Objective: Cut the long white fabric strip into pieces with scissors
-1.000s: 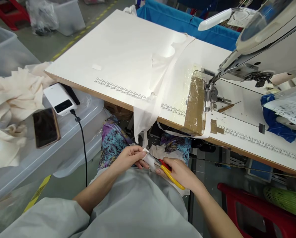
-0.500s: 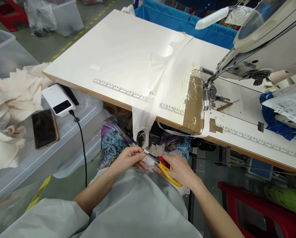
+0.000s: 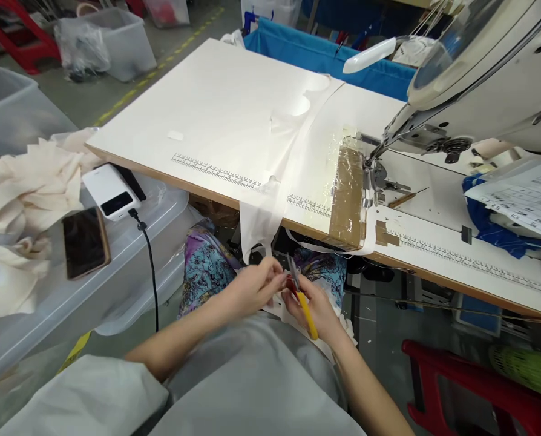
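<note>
Where the white fabric strip (image 3: 264, 221) hangs off the front edge of the sewing table (image 3: 234, 103), both hands meet over the lap just below it: left hand (image 3: 252, 289), fingers pinched together at the strip's lower end, though the blur hides the exact grip; right hand (image 3: 313, 306), closed round yellow-handled thread snips (image 3: 303, 298), blades pointing up. Adjacent items: sewing machine (image 3: 479, 79) at right; smartphone (image 3: 85, 241) and white power bank (image 3: 111, 191) on a clear plastic bin (image 3: 129, 254) at left.

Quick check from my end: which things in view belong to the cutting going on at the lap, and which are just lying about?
In use:
- left hand, fingers pinched at the white fabric strip hanging off the table edge
- right hand, grip closed on yellow-handled snips

Lying about:
- phone and power bank on the plastic bin lid
- cream fabric pile
- sewing machine
- paper sheet
</note>
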`<state>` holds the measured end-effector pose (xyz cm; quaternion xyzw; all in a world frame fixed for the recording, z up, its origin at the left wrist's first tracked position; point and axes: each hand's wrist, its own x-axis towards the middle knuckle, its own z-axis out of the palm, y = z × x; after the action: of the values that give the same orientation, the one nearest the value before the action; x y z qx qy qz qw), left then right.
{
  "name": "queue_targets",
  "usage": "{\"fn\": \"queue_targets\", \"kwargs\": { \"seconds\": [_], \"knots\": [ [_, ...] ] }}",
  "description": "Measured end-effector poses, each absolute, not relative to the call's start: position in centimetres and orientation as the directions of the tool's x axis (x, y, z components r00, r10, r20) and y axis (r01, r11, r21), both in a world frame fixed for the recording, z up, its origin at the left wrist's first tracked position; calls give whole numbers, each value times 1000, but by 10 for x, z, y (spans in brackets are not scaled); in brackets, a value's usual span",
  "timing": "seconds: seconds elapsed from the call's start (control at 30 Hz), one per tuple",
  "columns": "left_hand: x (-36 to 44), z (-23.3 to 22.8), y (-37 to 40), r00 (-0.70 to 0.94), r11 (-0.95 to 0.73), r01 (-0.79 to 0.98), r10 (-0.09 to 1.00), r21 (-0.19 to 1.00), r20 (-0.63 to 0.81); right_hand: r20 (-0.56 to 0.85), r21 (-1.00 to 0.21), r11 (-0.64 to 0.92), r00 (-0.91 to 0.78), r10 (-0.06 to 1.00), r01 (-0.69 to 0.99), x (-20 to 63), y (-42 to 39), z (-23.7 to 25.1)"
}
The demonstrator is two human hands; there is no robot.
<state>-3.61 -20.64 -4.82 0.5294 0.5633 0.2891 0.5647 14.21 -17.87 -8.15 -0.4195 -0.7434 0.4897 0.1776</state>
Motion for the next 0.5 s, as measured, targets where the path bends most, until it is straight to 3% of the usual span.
{"fn": "queue_targets", "kwargs": {
  "seconds": [0.07,0.13,0.2,0.3,0.43,0.5],
  "knots": [
    [-44,-25,-180,45,45,604,995,796,-91,-89,-853,228,-561,823,469,149,-180,-76],
    [-53,-4,-150,-40,-1,821,998,570,58,-39,-825,272,-530,847,496,161,-182,-68],
    [-59,11,-120,-45,24,927,998,374,49,-22,-804,276,-490,871,526,176,-184,-59],
    [-67,22,-88,-20,30,982,998,186,-56,-33,-822,196,-387,921,535,204,-184,-47],
    [-87,26,-68,-87,90,996,991,22,-102,-75,-926,-14,-148,986,377,259,-181,-29],
    [-101,26,-64,-158,159,987,985,8,-62,-103,-955,-110,38,994,276,294,-183,-21]
  ]
}}
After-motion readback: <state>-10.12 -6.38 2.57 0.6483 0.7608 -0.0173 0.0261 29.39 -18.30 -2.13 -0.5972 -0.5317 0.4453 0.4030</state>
